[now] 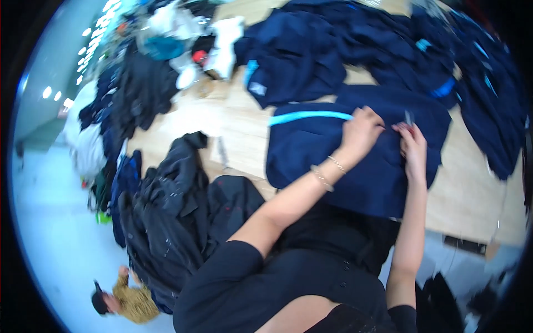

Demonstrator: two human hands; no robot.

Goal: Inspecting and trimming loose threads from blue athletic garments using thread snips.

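A dark navy garment (316, 150) with a light blue stripe lies spread on the table in front of me. Over its upper part, my left hand (362, 131) is closed in a pinch, its fingertips pointing right; whatever is between them is too small to make out. My right hand (412, 147) is closed just to the right, a short gap away. From its fingers a small pair of thread snips (410, 117) points up, blurred, with grey tips showing. Both hands are close to the navy cloth.
More navy garments (300, 55) with blue trim are heaped along the far side and right of the wooden table (466, 194). Dark grey clothes (166, 194) pile up on the left. White plastic bags (172, 25) sit far left. Another person (130, 299) is at lower left.
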